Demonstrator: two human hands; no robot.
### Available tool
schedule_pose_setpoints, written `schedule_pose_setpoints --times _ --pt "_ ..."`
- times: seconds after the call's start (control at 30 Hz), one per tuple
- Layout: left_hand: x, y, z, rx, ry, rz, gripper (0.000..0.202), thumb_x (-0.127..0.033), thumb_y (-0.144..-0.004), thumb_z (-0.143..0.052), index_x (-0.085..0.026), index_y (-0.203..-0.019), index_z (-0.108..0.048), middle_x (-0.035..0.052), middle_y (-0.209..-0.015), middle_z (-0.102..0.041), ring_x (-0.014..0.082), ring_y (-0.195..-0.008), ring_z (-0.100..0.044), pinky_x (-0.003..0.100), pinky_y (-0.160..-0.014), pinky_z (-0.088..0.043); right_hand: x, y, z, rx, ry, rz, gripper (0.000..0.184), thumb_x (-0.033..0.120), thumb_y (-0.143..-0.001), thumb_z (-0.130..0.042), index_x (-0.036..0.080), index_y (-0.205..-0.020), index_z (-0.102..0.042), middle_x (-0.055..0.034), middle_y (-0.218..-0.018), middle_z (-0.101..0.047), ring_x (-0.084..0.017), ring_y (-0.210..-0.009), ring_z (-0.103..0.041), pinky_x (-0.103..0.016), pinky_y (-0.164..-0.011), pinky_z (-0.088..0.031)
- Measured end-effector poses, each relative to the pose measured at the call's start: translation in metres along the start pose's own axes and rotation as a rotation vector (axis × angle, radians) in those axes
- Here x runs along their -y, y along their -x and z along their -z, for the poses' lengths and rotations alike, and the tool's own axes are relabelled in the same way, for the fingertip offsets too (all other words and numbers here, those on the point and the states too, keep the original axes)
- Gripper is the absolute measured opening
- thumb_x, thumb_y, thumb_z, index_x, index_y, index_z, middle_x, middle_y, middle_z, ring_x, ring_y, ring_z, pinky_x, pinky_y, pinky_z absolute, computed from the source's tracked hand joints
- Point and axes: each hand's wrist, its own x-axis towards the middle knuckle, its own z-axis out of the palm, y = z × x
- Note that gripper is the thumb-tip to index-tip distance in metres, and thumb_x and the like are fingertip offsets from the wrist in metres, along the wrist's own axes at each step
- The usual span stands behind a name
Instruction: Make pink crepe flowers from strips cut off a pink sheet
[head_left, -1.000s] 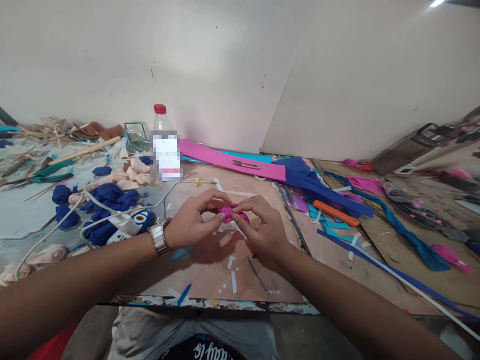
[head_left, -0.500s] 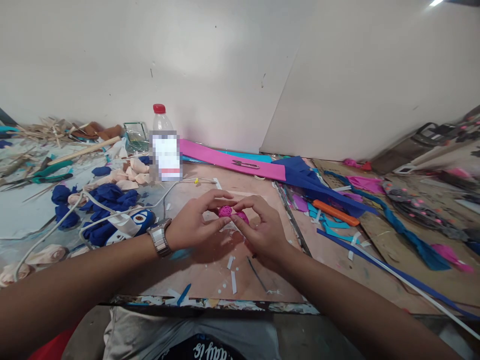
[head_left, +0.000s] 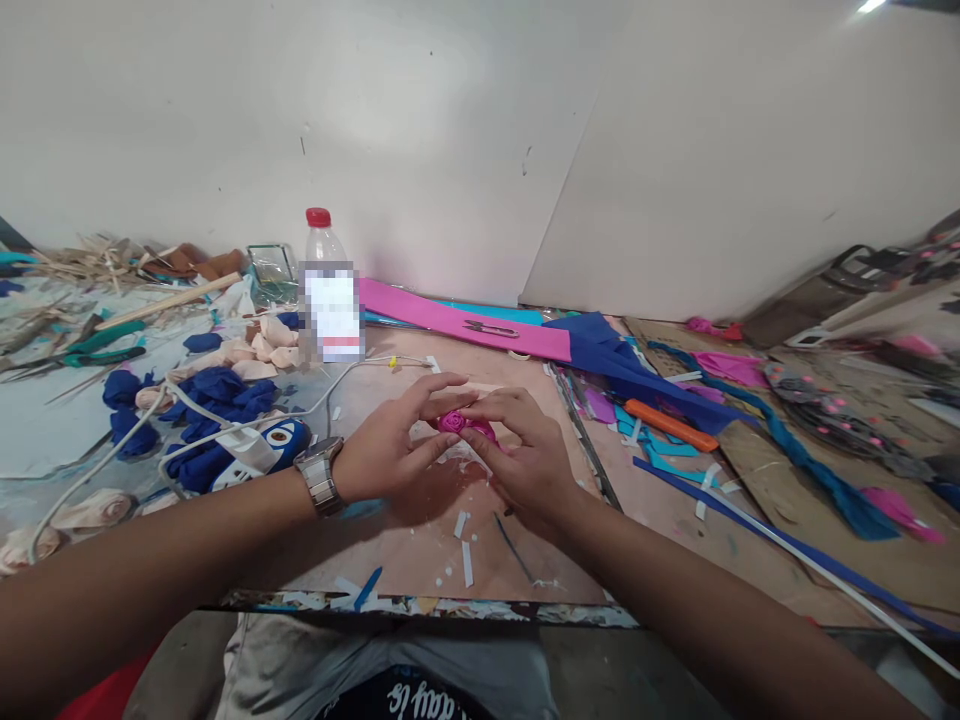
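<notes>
Between my two hands, just above the worktable [head_left: 420, 560], is a small rolled rosette of magenta fabric [head_left: 452, 423]. My left hand [head_left: 394, 440], with a metal watch [head_left: 321, 475] on its wrist, pinches the rosette from the left with thumb and fingers. From the other side my right hand [head_left: 525, 445] closes on it, thumb and index finger pressed at its right edge. A loose end of the magenta strip shows under the right fingers; its rest is hidden by that hand.
Blue fabric flowers [head_left: 225, 392], cream ones [head_left: 97, 508] and a power strip with cable [head_left: 274, 440] lie left. Behind stand a red-capped bottle [head_left: 320, 235] and a phone [head_left: 335, 315]. Small snips [head_left: 491, 329] rest on pink fabric [head_left: 420, 307]. An orange cutter [head_left: 671, 425] lies right.
My right fingers have shifted slightly left over the rosette, and both hands sit closer together around it. The things on the table have not moved.
</notes>
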Motion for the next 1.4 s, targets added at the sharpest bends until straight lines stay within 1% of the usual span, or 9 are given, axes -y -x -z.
schedule_pose_setpoints --times 0.13,0.33,0.47,0.6,0.67,0.77,0.87,1.2,1.4 --pt "-0.0017 -0.0007 0.0003 -0.008 -0.001 -0.016 0.055 -0.029 -0.094 -0.064 -0.025 -0.144 -0.041 0.0120 -0.141 -0.061 0.0272 -0.132 -0.057 0.043 -0.108 -0.047 0.0009 0.0015 0.0004 -0.010 -0.026 -0.043 0.015 0.023 -0.089 -0.074 0.030 -0.102 -0.074 -0.0026 -0.102 -0.074 -0.023 -0.104 -0.064 -0.041 -0.091 -0.053" --pt "-0.0029 -0.0014 0.0001 -0.001 0.033 -0.027 0.056 -0.028 -0.093 -0.065 -0.024 -0.144 -0.041 0.0108 -0.137 -0.065 0.0254 -0.129 -0.060 0.040 -0.107 -0.049 0.0016 0.0014 0.0013 -0.001 0.000 -0.030 0.015 0.023 -0.088 -0.074 0.030 -0.102 -0.074 -0.0034 -0.101 -0.073 -0.024 -0.105 -0.062 -0.042 -0.091 -0.052" --pt "-0.0032 -0.0015 0.0005 -0.004 -0.002 -0.039 0.057 -0.028 -0.094 -0.064 -0.025 -0.145 -0.040 0.0116 -0.143 -0.059 0.0262 -0.133 -0.057 0.040 -0.105 -0.050 0.0007 0.0027 0.0001 -0.012 -0.009 -0.043 0.020 0.025 -0.089 -0.074 0.031 -0.107 -0.074 -0.0036 -0.104 -0.073 -0.025 -0.107 -0.061 -0.043 -0.092 -0.052" --pt "-0.0029 -0.0004 -0.0001 0.014 0.003 -0.059 0.058 -0.025 -0.095 -0.061 -0.026 -0.148 -0.037 0.0127 -0.146 -0.056 0.0263 -0.135 -0.054 0.040 -0.105 -0.049 0.0009 0.0028 0.0000 -0.013 -0.015 -0.041 0.018 0.025 -0.088 -0.075 0.033 -0.105 -0.075 -0.0017 -0.100 -0.074 -0.023 -0.106 -0.060 -0.041 -0.091 -0.052" --pt "-0.0015 0.0003 -0.0013 -0.003 0.027 -0.044 0.058 -0.024 -0.094 -0.062 -0.026 -0.147 -0.038 0.0128 -0.142 -0.059 0.0261 -0.131 -0.057 0.040 -0.102 -0.050 0.0017 0.0022 0.0005 -0.009 -0.014 -0.049 0.018 0.025 -0.088 -0.075 0.033 -0.105 -0.075 -0.0015 -0.100 -0.074 -0.023 -0.105 -0.060 -0.040 -0.090 -0.052" --pt "0.0010 0.0004 -0.0034 -0.095 0.047 -0.013 0.054 -0.023 -0.091 -0.066 -0.025 -0.141 -0.045 0.0117 -0.125 -0.065 0.0238 -0.112 -0.064 0.038 -0.092 -0.053 0.0028 0.0011 0.0013 -0.008 -0.003 -0.049 0.018 0.025 -0.088 -0.075 0.032 -0.104 -0.076 -0.0014 -0.097 -0.074 -0.023 -0.101 -0.061 -0.039 -0.087 -0.052" --pt "0.0016 -0.0003 -0.0045 -0.147 0.051 -0.024 0.048 -0.023 -0.089 -0.069 -0.024 -0.133 -0.050 0.0097 -0.115 -0.065 0.0207 -0.101 -0.065 0.036 -0.087 -0.053 0.0031 0.0005 0.0017 -0.010 0.004 -0.035 0.016 0.026 -0.089 -0.075 0.032 -0.104 -0.076 -0.0017 -0.096 -0.074 -0.023 -0.100 -0.061 -0.039 -0.086 -0.052" --pt "0.0029 -0.0004 -0.0023 -0.153 0.077 -0.040 0.048 -0.017 -0.087 -0.064 -0.023 -0.132 -0.049 0.0104 -0.118 -0.063 0.0214 -0.105 -0.063 0.035 -0.087 -0.051 0.0004 0.0012 0.0018 -0.001 -0.005 -0.053 0.020 0.032 -0.088 -0.076 0.029 -0.107 -0.074 -0.0033 -0.101 -0.074 -0.022 -0.097 -0.064 -0.038 -0.085 -0.053" --pt "0.0034 -0.0015 0.0006 -0.129 0.067 -0.041 0.041 -0.014 -0.086 -0.061 -0.021 -0.125 -0.053 0.0101 -0.116 -0.064 0.0211 -0.105 -0.062 0.036 -0.087 -0.052 -0.0008 0.0007 0.0029 0.025 0.034 -0.022 0.009 0.029 -0.091 -0.071 0.029 -0.100 -0.075 -0.0023 -0.089 -0.073 -0.021 -0.089 -0.065 -0.037 -0.080 -0.053"
